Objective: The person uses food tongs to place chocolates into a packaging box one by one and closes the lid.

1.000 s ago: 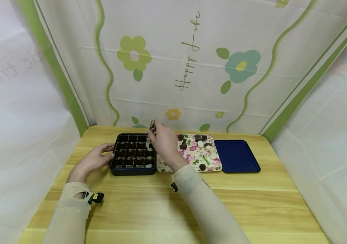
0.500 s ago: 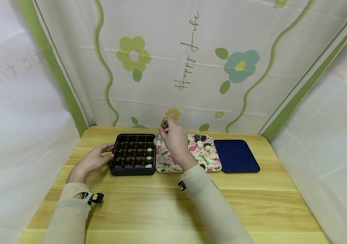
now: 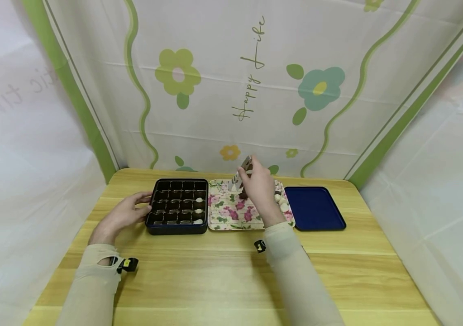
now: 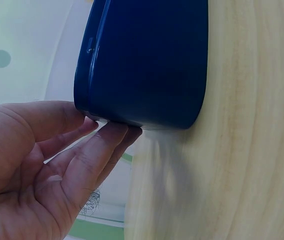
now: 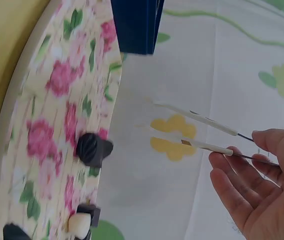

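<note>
In the head view my left hand [image 3: 123, 215] rests against the left side of a dark blue box [image 3: 176, 230] with a brown compartment insert. The left wrist view shows thumb and fingertips touching the box's wall [image 4: 142, 65], fingers fairly straight. Several white chocolates [image 3: 198, 211] sit in the right column of compartments. My right hand [image 3: 260, 190] pinches a pair of tongs [image 3: 235, 181] above a flowered tray [image 3: 223, 206]. Their light tips [image 5: 169, 136] stand apart with nothing between them in the right wrist view. A dark chocolate [image 3: 243, 195] lies just beyond the tips.
White chocolates [image 3: 284, 207] lie at the tray's right side, partly behind my right hand. A flat blue lid [image 3: 314, 208] lies right of the tray. All stand on a wooden table [image 3: 215, 276]. A printed curtain [image 3: 215, 113] hangs close behind and at both sides.
My right hand with the tongs has moved right, from over the box's right column to over the tray. The tips have left a white chocolate there. My left hand has stayed put.
</note>
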Demonstrator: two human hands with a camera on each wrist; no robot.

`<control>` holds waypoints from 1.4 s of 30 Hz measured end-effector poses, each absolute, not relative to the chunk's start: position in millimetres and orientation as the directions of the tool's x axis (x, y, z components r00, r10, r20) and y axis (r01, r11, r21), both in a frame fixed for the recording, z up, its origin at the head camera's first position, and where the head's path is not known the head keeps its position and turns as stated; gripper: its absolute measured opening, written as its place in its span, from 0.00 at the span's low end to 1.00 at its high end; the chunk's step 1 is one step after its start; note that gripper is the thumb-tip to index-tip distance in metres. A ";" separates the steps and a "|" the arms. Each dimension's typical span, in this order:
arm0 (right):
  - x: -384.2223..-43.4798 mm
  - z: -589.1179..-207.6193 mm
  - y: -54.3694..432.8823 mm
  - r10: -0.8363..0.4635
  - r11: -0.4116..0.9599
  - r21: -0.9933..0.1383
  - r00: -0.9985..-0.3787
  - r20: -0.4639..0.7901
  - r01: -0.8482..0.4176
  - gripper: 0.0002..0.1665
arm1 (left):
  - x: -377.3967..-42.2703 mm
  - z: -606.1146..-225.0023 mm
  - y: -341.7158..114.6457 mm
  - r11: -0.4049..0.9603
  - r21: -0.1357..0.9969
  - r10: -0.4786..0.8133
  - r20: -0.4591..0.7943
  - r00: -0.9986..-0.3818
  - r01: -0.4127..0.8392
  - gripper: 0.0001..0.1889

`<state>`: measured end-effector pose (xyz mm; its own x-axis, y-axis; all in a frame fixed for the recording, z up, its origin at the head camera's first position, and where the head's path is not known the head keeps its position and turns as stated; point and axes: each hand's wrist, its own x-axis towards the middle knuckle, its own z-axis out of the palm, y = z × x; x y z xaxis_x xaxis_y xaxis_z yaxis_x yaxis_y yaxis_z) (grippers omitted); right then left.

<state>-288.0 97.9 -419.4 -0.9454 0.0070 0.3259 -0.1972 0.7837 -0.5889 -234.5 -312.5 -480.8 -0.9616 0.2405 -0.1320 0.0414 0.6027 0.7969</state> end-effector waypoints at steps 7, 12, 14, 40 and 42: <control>-292.7 -423.5 126.4 0.062 0.770 -0.616 -0.941 0.331 -0.166 0.15 | -233.5 -479.7 -312.8 0.615 0.787 0.243 -0.123 -0.962 0.055 0.33; -296.1 -428.7 145.5 0.082 0.780 -0.608 -0.940 0.331 -0.146 0.16 | -232.1 -477.9 -311.5 0.628 0.776 0.240 -0.121 -0.963 0.059 0.34; -297.8 -431.3 152.2 0.095 0.794 -0.594 -0.938 0.333 -0.130 0.17 | -231.9 -477.3 -311.0 0.622 0.781 0.243 -0.124 -0.962 0.056 0.34; -301.8 -449.9 170.9 0.075 0.884 -0.459 -0.941 0.330 -0.090 0.24 | -234.0 -480.2 -313.4 0.608 0.792 0.249 -0.124 -0.961 0.055 0.33; -297.7 -448.1 168.6 0.069 0.856 -0.505 -0.946 0.317 -0.107 0.19 | -233.4 -480.0 -313.1 0.607 0.792 0.252 -0.121 -0.960 0.059 0.33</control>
